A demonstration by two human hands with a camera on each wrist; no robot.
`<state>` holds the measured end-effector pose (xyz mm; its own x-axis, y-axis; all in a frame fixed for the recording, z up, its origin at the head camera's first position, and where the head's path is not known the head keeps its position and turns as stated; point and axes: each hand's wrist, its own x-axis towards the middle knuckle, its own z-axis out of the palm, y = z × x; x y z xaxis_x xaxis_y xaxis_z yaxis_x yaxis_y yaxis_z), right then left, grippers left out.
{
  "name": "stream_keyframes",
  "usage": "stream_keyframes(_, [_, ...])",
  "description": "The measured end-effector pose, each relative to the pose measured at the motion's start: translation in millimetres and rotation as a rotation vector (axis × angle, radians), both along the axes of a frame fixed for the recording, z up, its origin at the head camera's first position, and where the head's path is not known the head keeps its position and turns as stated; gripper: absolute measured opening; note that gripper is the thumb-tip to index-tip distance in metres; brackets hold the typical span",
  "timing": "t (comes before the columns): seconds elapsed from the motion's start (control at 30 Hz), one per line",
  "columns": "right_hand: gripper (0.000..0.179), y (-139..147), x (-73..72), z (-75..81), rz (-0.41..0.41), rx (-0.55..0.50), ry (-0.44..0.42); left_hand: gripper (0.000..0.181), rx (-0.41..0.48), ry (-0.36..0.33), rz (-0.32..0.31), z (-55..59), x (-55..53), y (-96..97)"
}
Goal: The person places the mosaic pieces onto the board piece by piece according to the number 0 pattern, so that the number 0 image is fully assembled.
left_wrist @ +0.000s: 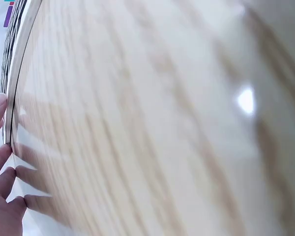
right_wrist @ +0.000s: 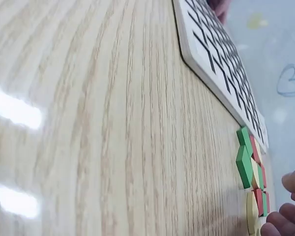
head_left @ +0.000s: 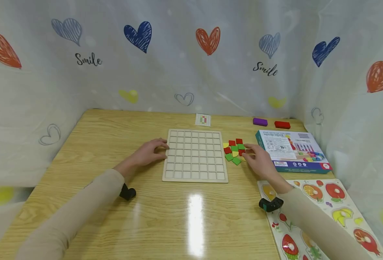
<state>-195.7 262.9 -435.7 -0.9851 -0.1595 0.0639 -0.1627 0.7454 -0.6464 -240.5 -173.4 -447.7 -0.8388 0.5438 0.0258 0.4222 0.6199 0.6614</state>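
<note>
Lying flat on the table, the grid board meets the left hand, fingers relaxed, at its nine o'clock edge. Just beside it at three o'clock sit red, green and yellow tiles; the right hand, loosely spread and gripping nothing, borders them. Farther out: patterned card at twelve, box at three, fruit puzzle at four.
</note>
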Motion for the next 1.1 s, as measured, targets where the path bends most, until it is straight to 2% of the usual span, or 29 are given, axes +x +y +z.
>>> stream_keyframes(0.23, [0.042,1.1,-1.7,2.2,-0.002,0.127,0.017,0.035,0.008,-0.034,0.014,-0.8,-0.7,2.3])
stream_keyframes(0.43, [0.042,2.3,2.4,5.9,0.038,0.215,0.027,0.035,-0.003,-0.022,0.018,-0.3,-0.3,2.1])
stream_keyframes(0.57, [0.039,4.3,3.8,4.9,0.065,0.239,0.045,0.035,-0.005,-0.026,0.020,0.7,0.9,1.5])
stream_keyframes(0.8, [0.037,5.3,6.0,6.9,0.027,0.306,0.032,0.033,0.011,-0.025,0.005,2.1,0.9,-0.4])
stream_keyframes(0.93, [0.029,4.4,5.5,6.8,0.054,0.308,0.048,0.032,0.011,-0.030,0.008,2.4,0.8,-1.4])
stream_keyframes(1.0, [0.030,4.4,5.3,6.6,0.061,0.301,0.056,0.033,0.009,-0.032,0.007,2.8,0.9,-1.5])
stream_keyframes(1.1, [0.035,5.1,5.2,8.2,0.083,0.301,0.024,0.033,0.009,-0.036,0.005,3.3,1.3,-1.2])
